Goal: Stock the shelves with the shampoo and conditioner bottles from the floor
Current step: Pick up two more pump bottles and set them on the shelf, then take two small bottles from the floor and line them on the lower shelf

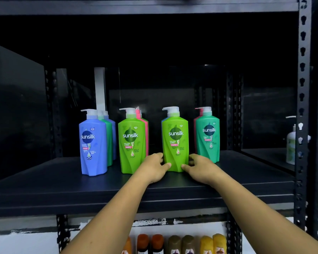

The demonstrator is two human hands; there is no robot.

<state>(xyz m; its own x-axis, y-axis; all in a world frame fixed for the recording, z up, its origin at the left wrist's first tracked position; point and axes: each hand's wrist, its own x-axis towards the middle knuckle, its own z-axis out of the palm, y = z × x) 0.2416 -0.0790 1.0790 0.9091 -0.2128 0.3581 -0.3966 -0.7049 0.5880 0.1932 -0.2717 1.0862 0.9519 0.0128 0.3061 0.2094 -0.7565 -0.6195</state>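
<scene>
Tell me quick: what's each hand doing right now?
Left hand: holding the base of the right-hand lime green bottle.
Right hand: holding the same bottle's base, opposite side.

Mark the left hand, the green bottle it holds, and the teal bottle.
left hand (151, 168): head view, back of the hand.
held green bottle (175, 136): head view, front label.
teal bottle (208, 138): head view, front label.

Single head-worn wide-angle view, facing forward, near the dark shelf (62, 180)
</scene>
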